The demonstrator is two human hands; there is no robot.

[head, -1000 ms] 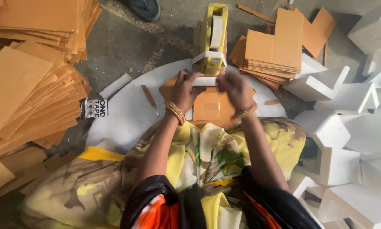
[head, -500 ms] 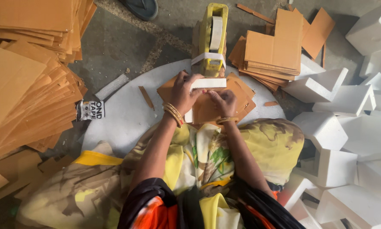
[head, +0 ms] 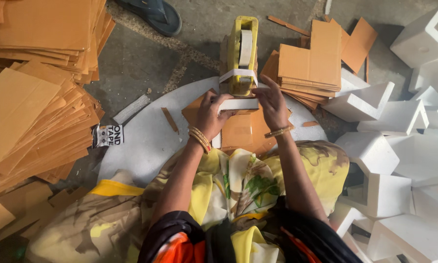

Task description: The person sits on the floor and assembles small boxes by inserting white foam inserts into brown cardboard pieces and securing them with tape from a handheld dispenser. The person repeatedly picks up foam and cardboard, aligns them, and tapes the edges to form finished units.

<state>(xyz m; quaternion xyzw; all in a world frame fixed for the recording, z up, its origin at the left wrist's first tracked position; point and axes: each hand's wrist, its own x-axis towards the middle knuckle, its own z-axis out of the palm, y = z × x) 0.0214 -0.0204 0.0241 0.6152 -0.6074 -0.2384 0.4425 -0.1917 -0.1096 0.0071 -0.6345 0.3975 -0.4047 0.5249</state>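
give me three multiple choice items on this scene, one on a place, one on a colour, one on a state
1. Where does the tape dispenser stand?
A. just beyond the white block
B. on top of the cardboard stack at the far left
C. on the person's lap

2. What colour is the dispenser's body?
A. red
B. yellow
C. black

3. How is the white block held?
A. by the left hand alone
B. it lies untouched
C. by both hands, the right hand at its other end

Answers:
1. A, since the dispenser stands at the far edge of the round white board, right past the block.
2. B, since its frame is plainly yellow around the tape roll.
3. C, since the fingers of each hand close on one end of the block.
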